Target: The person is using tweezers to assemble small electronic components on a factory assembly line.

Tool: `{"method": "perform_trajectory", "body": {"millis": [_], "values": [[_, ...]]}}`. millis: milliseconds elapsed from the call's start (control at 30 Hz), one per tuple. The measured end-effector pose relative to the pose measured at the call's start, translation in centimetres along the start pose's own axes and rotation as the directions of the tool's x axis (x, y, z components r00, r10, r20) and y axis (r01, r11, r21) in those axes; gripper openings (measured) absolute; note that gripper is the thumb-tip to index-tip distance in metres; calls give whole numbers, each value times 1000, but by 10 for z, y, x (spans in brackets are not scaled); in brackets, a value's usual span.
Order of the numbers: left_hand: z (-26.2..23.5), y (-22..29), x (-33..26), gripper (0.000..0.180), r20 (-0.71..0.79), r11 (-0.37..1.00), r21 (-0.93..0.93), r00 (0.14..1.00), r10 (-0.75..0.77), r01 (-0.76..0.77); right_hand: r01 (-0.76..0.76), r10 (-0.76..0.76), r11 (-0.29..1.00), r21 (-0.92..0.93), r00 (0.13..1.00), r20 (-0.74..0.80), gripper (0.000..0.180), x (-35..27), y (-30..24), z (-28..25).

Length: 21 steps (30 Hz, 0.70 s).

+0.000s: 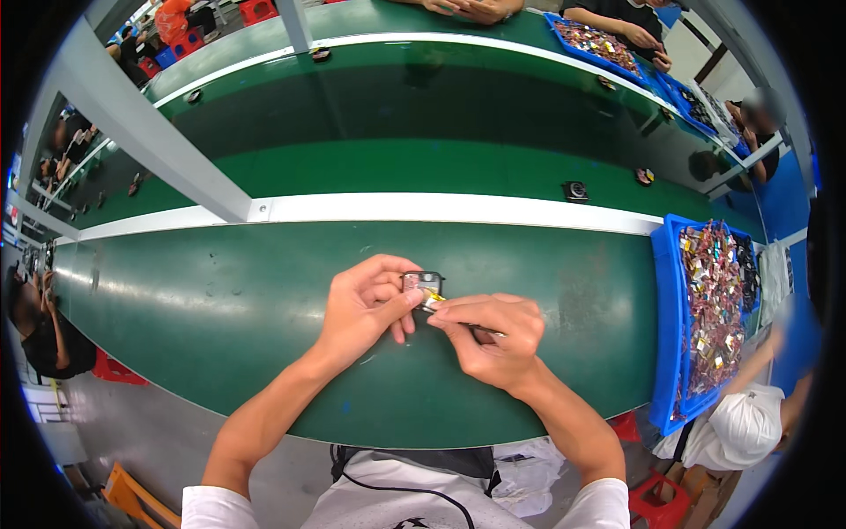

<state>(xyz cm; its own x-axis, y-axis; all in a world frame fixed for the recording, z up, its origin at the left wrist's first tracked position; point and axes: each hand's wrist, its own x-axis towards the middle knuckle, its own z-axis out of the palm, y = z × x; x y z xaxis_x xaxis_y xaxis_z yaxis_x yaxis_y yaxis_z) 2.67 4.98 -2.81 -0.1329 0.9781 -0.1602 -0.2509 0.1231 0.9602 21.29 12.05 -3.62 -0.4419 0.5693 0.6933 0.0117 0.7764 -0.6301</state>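
Over the green bench, my left hand (368,301) grips a small black electronic device housing (422,280), its thumb pressed on the inside. Within the housing sit pinkish wires and a pale part with a bit of yellow tape (431,297). My right hand (496,333) is closed in a pinch at the housing's lower right edge, close to the yellow piece. A thin dark tool (486,330) shows between its fingers, pen-like in shape; its working tip is too small to make out.
A blue tray (667,317) heaped with small wired parts stands at the right. Beyond a white rail (458,210) runs a green conveyor belt (397,167) carrying several small black devices. A grey post (150,123) rises at the left. Other people sit around the line.
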Motion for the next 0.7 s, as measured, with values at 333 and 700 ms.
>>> {"method": "perform_trajectory", "body": {"millis": [333, 700], "values": [[0, 0, 0, 14, -92, 998, 59, 995, -26, 32, 44, -42, 998, -44, 998, 44, 20, -7, 2, 4], [-39, 18, 79, 20, -303, 946, 292, 924, 232, -142, 8, -3, 999, 46, 995, -96, 17, -3, 9, 2]]}}
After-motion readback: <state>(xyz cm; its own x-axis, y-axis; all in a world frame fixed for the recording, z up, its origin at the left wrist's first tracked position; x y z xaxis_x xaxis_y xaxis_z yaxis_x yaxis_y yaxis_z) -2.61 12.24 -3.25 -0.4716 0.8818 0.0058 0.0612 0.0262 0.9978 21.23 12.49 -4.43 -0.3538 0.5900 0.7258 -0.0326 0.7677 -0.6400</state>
